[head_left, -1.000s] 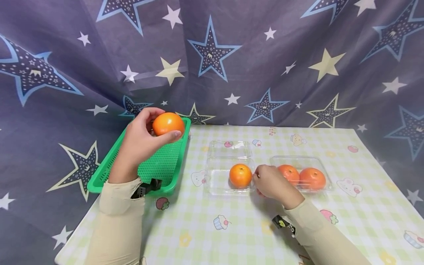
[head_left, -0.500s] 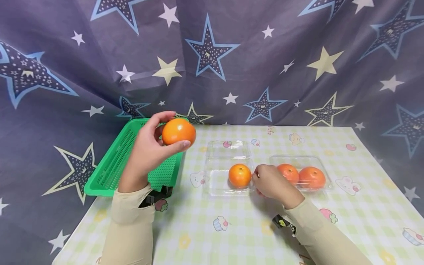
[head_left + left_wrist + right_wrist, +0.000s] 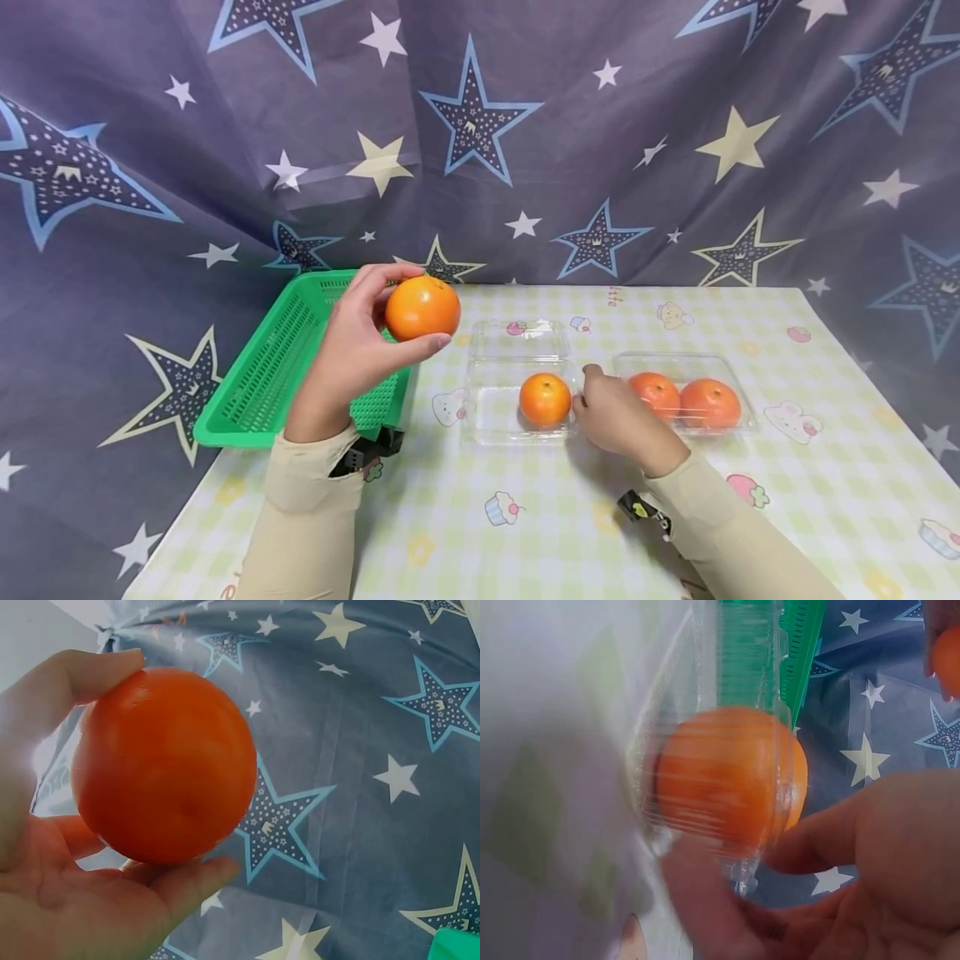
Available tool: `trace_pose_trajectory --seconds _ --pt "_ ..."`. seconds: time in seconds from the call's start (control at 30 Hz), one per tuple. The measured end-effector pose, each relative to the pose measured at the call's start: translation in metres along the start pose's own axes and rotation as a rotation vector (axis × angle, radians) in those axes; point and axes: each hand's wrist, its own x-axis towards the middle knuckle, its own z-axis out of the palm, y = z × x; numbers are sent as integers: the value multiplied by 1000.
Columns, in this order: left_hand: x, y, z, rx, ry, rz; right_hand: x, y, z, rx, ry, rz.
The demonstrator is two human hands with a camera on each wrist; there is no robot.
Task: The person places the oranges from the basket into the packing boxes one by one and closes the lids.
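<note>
My left hand (image 3: 360, 337) holds an orange (image 3: 423, 308) in the air, thumb below and fingers above, over the right side of the green basket (image 3: 262, 367). Close up in the left wrist view, the orange (image 3: 165, 765) is gripped at its near side. An open clear plastic clamshell box (image 3: 491, 400) lies on the table, its lid folded back. One orange (image 3: 545, 400) sits in the box's right half. At the box's right edge is my right hand (image 3: 618, 417), its thumb and a blurred finger (image 3: 705, 900) about the wall in the right wrist view.
Right of my right hand stands a second clear box (image 3: 667, 362) with two orange-red fruits (image 3: 708, 403) inside. Beneath everything is a checked tablecloth (image 3: 420, 500) with printed cartoons. A star-patterned curtain (image 3: 555, 167) rises behind the table.
My left hand has carried the orange rightward and slightly down, from over the basket toward the clear box. The right hand stays at the box edge, with one finger now raised.
</note>
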Motion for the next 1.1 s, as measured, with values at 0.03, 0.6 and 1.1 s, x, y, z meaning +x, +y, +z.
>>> trace_pose_trajectory --seconds 0.03,0.6,1.1 --pt "0 0 1 10 -3 4 0 0 1 -2 12 -18" --pt "4 -5 30 322 -113 -20 8 -1 33 173 193 7" --pt "4 -26 65 462 -341 -90 14 9 48 695 249 242"
